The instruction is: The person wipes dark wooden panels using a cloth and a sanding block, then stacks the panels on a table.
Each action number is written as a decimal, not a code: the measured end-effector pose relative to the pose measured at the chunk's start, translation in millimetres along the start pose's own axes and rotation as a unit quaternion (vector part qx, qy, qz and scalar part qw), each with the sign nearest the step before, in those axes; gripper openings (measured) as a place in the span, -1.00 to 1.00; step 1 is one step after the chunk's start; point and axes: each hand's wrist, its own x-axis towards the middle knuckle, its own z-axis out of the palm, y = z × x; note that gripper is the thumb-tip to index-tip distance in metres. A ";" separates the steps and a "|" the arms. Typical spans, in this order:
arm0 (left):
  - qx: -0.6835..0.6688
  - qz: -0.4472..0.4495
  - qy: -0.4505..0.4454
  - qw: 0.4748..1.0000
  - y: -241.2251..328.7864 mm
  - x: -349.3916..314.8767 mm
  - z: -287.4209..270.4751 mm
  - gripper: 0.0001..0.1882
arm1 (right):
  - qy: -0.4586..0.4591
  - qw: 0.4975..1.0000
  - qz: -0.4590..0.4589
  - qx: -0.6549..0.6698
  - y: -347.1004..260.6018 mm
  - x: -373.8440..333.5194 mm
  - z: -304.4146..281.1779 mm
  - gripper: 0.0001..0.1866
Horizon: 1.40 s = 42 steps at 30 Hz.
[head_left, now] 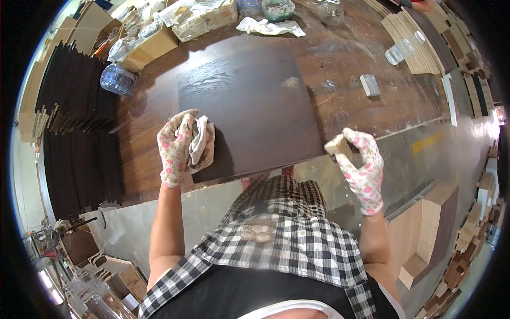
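A dark brown wooden panel (255,106) lies flat on the worktable before me, its near edge at the table's front. At the panel's left edge, my left hand (177,146), in a flowered glove, is closed on a crumpled whitish cloth (201,142). My right hand (366,170), gloved alike, is held just off the panel's near right corner. Between its thumb and fingers it pinches a small beige block (337,145), perhaps a sponge or sanding block; its exact kind cannot be told.
Stacks of dark boards (74,127) rise at the left. A plastic jug (117,78), a cardboard box (151,48) and a white rag (270,26) sit along the back. At the right are a pale block (370,85), a clear bottle (405,48) and light boards (411,40).
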 end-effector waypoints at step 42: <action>-0.116 0.061 0.209 0.969 -92.7 -58.4 -80.5 -0.74 | -0.209 0.932 -0.292 -0.059 -103.6 18.3 137.9 -0.55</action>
